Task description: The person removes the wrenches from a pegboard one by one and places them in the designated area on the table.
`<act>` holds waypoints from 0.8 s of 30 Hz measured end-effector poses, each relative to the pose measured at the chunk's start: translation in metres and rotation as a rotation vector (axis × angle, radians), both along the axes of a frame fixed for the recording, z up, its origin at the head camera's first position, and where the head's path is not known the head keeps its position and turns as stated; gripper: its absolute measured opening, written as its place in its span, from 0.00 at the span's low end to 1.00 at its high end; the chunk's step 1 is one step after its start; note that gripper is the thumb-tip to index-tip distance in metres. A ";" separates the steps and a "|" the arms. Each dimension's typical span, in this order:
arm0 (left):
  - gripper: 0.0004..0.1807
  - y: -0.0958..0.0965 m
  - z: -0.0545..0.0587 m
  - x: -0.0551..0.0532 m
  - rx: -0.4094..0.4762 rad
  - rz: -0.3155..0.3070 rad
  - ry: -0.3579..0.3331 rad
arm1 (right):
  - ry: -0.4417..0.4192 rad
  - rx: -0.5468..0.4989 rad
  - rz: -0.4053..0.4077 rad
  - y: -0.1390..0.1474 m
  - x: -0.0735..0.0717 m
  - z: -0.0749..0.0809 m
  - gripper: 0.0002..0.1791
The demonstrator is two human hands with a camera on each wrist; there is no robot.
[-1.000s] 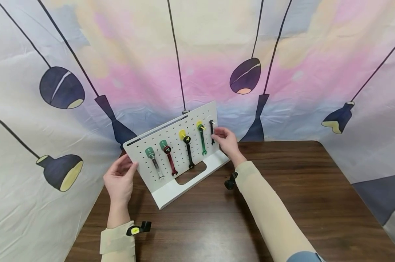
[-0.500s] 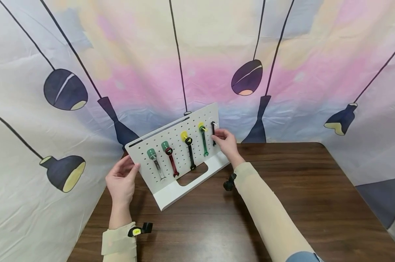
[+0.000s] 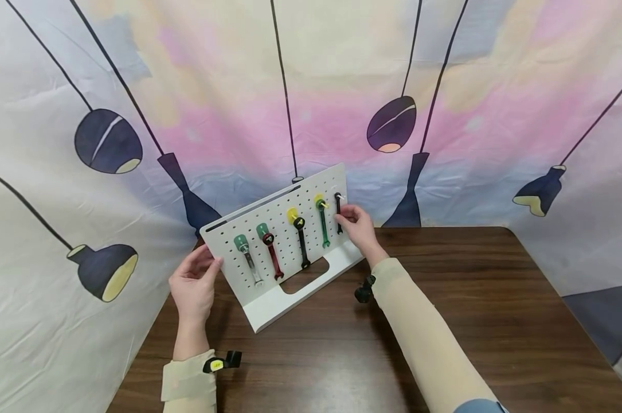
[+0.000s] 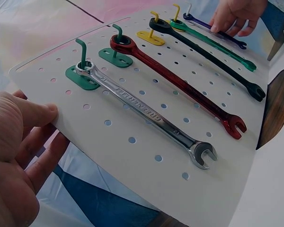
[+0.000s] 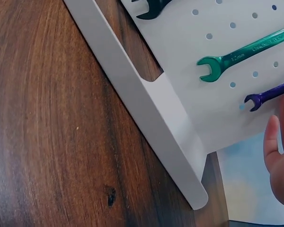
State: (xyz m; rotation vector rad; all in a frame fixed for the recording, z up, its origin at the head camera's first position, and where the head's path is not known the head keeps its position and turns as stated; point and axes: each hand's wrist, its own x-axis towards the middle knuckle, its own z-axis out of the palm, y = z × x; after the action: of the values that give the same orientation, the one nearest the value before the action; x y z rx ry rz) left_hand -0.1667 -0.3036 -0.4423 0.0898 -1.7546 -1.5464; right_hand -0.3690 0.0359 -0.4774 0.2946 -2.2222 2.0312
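A white pegboard stand (image 3: pixel 280 244) stands angled on the table, wrenches hanging by their ring ends from its pegs. From left to right they are a chrome wrench (image 4: pixel 142 109), a red wrench (image 4: pixel 177 85), a black wrench (image 4: pixel 210 59), a green wrench (image 5: pixel 248 53) and a small purple wrench (image 5: pixel 270 94). My left hand (image 3: pixel 194 284) pinches the board's left edge, thumb in front and fingers behind. At the right edge, my right hand (image 3: pixel 359 229) grips the board beside the purple wrench. Whether its fingertips touch that wrench, I cannot tell.
Green, yellow and white pegs hold the wrenches, such as a yellow peg (image 4: pixel 151 37). The foot of the stand has an oblong cutout over the dark wooden table (image 3: pixel 470 315). A cloth backdrop (image 3: pixel 311 86) printed with lamps surrounds the table's far side.
The head view has shifted slightly, so everything sits a little further right and lower. Both hands keep their places on the board's edges, and the wrenches hang as before.
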 end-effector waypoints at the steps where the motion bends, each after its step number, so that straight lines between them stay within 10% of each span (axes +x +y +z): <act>1: 0.21 0.000 0.000 0.000 -0.002 0.001 -0.002 | 0.000 0.000 0.012 0.001 0.001 0.000 0.18; 24: 0.21 -0.002 -0.001 -0.002 0.012 -0.015 0.023 | -0.045 -0.044 0.164 0.030 0.011 -0.016 0.20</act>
State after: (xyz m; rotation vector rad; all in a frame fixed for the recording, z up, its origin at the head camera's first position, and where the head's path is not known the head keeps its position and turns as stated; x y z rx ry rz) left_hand -0.1686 -0.3052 -0.4429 0.0648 -1.7320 -1.5622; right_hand -0.3582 0.0658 -0.4932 0.4448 -2.2446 2.1859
